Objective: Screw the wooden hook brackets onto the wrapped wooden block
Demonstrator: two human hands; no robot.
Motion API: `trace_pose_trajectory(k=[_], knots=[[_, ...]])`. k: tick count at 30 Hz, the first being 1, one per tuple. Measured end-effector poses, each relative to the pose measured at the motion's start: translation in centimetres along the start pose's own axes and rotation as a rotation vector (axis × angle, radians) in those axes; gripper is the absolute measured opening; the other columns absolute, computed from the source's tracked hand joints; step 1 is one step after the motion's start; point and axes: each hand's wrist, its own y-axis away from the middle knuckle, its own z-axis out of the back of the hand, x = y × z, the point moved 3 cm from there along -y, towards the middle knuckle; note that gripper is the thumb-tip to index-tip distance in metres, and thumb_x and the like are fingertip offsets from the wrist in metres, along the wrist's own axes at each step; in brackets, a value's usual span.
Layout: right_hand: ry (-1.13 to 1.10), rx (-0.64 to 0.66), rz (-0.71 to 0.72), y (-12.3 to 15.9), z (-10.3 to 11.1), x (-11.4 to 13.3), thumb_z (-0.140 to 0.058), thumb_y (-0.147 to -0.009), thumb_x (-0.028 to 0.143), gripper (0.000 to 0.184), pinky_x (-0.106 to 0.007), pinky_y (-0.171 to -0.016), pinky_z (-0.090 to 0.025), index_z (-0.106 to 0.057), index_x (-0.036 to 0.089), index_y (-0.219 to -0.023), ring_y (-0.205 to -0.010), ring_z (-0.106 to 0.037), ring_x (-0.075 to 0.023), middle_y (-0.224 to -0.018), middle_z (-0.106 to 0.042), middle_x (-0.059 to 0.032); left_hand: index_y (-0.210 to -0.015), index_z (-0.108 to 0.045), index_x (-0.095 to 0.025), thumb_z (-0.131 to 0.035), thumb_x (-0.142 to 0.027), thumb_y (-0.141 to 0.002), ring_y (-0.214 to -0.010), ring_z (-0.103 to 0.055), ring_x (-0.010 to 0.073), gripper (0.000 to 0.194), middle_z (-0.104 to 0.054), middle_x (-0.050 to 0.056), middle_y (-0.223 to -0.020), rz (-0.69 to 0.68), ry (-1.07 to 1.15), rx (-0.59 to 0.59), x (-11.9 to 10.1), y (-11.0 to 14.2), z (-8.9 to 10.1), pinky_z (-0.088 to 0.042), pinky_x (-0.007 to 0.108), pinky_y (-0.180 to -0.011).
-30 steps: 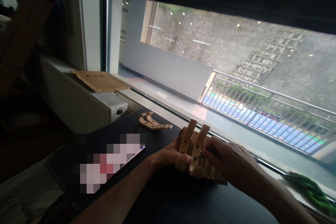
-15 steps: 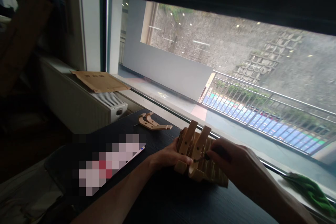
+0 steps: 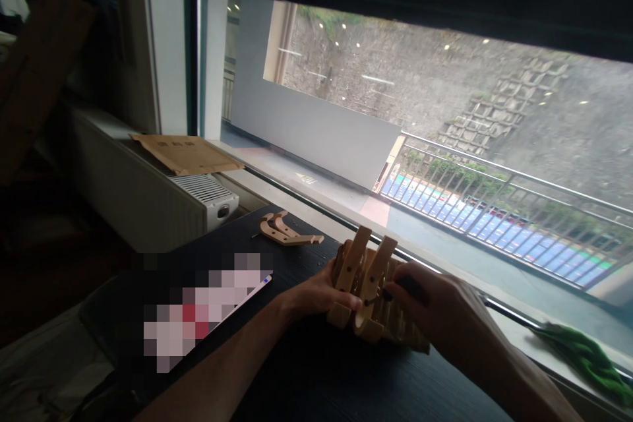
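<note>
We have eased right hand [image 3: 428, 297] slightly rightward, away from curved wooden hook [image 3: 376, 270]; more of dark driver's thin shaft [image 3: 374, 300] now shows between fingertips and wood.

Around the slatted wooden piece [image 3: 370, 283], a hand could pass over bare table [image 3: 366, 382] at 6 o'clock, while the left hand [image 3: 321, 293] blocks 9, the right hand [image 3: 429, 291] 3, curved wooden pieces [image 3: 287, 236] 10, and the window [image 3: 445, 99] 1 o'clock.

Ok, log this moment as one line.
left hand: holds wooden piece | right hand: holds tool, tip at same piece | table: curved wooden parts | radiator: envelope on top
</note>
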Motion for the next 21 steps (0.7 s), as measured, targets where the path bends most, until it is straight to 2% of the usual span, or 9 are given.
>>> trace_pose_trajectory(k=[13, 21], knots=[[-0.029, 0.045, 0.028, -0.2, 0.3, 1.5, -0.052, -0.091, 0.033, 0.017, -0.025, -0.050, -0.035, -0.065, 0.023, -0.089, -0.051, -0.057, -0.0134, -0.062, -0.065, 0.0020, -0.119, -0.048, -0.021, -0.083, -0.016, -0.055, -0.107, -0.057, 0.0269, 0.073, -0.059, 0.006, -0.112, 0.013, -0.004, -0.003, 0.0, 0.1, 0.0, -0.043, 0.044, -0.094], [-0.042, -0.008, 0.040, -0.2, 0.1, 0.9, -0.051, -0.090, 0.036, 0.021, -0.024, -0.048, -0.036, -0.067, 0.023, -0.086, -0.046, -0.054, -0.0124, -0.059, -0.064, 0.0017, -0.116, -0.050, -0.021, -0.084, -0.016, -0.056, -0.108, -0.056, 0.0277, 0.069, -0.059, 0.006, -0.110, 0.006, -0.015, -0.009, 0.1, 0.1, 0.1, -0.041, 0.045, -0.095]])
